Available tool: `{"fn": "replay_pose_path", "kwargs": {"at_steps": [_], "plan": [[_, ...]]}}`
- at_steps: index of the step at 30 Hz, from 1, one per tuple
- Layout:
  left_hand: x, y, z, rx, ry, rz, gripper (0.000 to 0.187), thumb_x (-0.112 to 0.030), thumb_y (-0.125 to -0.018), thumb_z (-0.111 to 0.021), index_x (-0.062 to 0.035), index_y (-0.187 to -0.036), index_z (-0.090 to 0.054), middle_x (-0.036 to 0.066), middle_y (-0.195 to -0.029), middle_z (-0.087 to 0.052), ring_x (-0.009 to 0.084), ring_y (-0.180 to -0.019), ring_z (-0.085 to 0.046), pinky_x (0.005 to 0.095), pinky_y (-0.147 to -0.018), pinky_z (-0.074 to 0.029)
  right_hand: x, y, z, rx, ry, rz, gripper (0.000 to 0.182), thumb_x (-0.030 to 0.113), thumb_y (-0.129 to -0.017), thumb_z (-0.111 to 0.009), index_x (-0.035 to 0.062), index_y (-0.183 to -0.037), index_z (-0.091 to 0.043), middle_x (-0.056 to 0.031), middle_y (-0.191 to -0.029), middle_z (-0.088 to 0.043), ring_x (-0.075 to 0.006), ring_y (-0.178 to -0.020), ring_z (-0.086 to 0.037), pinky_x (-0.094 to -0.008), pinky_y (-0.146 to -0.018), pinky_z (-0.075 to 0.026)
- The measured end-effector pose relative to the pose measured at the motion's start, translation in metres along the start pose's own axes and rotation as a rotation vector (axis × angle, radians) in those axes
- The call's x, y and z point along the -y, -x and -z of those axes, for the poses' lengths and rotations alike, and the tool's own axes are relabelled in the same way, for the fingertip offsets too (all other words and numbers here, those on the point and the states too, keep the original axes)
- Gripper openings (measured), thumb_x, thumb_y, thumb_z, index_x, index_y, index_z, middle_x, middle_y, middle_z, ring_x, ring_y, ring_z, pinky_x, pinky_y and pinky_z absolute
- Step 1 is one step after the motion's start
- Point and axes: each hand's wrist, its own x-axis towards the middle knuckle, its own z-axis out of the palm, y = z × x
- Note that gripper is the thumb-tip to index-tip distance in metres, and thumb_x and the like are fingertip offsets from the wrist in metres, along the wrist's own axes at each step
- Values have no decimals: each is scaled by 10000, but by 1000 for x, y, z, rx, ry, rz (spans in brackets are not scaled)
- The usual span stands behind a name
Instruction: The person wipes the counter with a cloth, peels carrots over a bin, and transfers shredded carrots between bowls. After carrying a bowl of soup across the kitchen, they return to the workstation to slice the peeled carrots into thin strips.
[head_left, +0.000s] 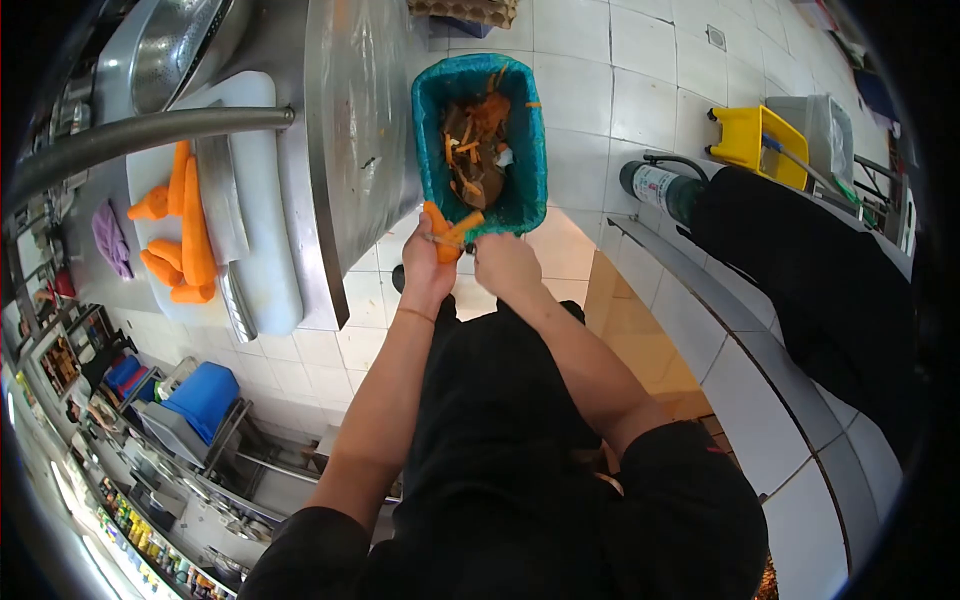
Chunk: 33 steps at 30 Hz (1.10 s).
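Observation:
My left hand (425, 262) is closed around a carrot (435, 218) above the near edge of a bin (530, 190) lined with a green bag. In my right hand (507, 265) is a peeler (466, 247), mostly hidden by the fingers, its metal blade against the carrot. A strip of carrot peel (466, 226) hangs off at the blade. Carrot peels and brown scraps (478, 150) lie inside the bin. On the white cutting board (270, 200) to the left are several carrots (196, 225) and a large knife (222, 190).
A steel counter (325, 200) runs along my left, with a metal rail (200, 125) over the board, a purple cloth (111, 238) and steel pans (180, 50). To the right stand a fire extinguisher (660, 190), a yellow bucket (755, 145) and a low tiled ledge (740, 340).

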Motion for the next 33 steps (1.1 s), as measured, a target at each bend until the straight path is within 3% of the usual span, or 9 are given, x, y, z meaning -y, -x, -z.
{"fn": "replay_pose_path", "kwargs": {"at_steps": [4, 9, 12, 16, 18, 22, 25, 30, 33], "plan": [[4, 0, -8, -20, 13, 13, 300, -321, -1077, -452, -52, -1179, -538, 72, -944, -593, 213, -837, -589, 342, -751, -506, 0, 4, 3, -35, 91, 27, 160, 133, -856, -596, 34, -891, -717, -200, -877, -726, -376, -833, -727, -473, -744, -589], [-3, 2, 8, 235, -76, 159, 322, -335, -1078, -446, -46, -1188, -535, 75, -909, -577, 188, -775, -548, 316, -708, -483, -16, -76, -4, -84, 58, 3, 149, 109, -862, -600, 33, -913, -718, -200, -962, -730, -362, -906, -724, -453, -785, -591], [-13, 9, 5, 221, -6, 192, 323, -333, -1080, -440, -42, -1185, -532, 80, -903, -570, 179, -762, -537, 308, -694, -475, -18, -96, -7, -84, -11, -58, 169, 124, -822, -649, 17, -933, -717, -230, -965, -717, -383, -946, -706, -475, -799, -580], [-15, 1, 1, 184, -79, 96, 346, -321, -1084, -431, -41, -1248, -555, 76, -927, -570, 162, -797, -541, 288, -752, -480, 2, -42, 20, -20, -46, -28, 175, 113, -830, -629, 27, -947, -728, -214, -946, -720, -391, -895, -705, -484, -782, -574], [-13, 2, -11, 24, -39, 25, 330, -318, -1078, -444, -52, -1237, -555, 84, -947, -586, 169, -810, -551, 298, -762, -486, -1, -18, 6, -5, -17, 2, 168, 112, -830, -624, 33, -935, -729, -213, -931, -719, -391, -879, -706, -488, -774, -573], [-6, -7, -9, 96, 34, 54, 305, -307, -1088, -403, -52, -1194, -536, 85, -937, -572, 189, -796, -533, 345, -727, -479, 4, 3, 7, -36, 42, 7, 155, 109, -829, -605, 37, -901, -722, -215, -915, -715, -392, -842, -709, -494, -759, -573], [-4, -3, -9, 11, -33, 15, 317, -312, -1090, -397, -51, -1203, -536, 85, -935, -570, 182, -791, -526, 332, -716, -472, 1, -23, 6, -83, 93, 54, 156, 130, -860, -596, 32, -871, -717, -221, -895, -722, -365, -838, -727, -447, -723, -592], [-17, 9, 6, 244, -35, 177, 324, -314, -1088, -405, -43, -1206, -536, 75, -927, -560, 175, -791, -526, 303, -708, -457, -9, -83, -1, -135, 41, -26, 161, 135, -868, -597, 41, -897, -724, -221, -924, -728, -359, -884, -726, -455, -762, -589], [-18, 9, 1, 140, 15, 108, 349, -327, -1082, -415, -34, -1222, -542, 72, -929, -581, 171, -783, -542, 298, -713, -475, 3, -63, 10, -86, -12, -37, 160, 129, -864, -597, 42, -909, -723, -222, -919, -726, -367, -891, -723, -465, -783, -583]]}}
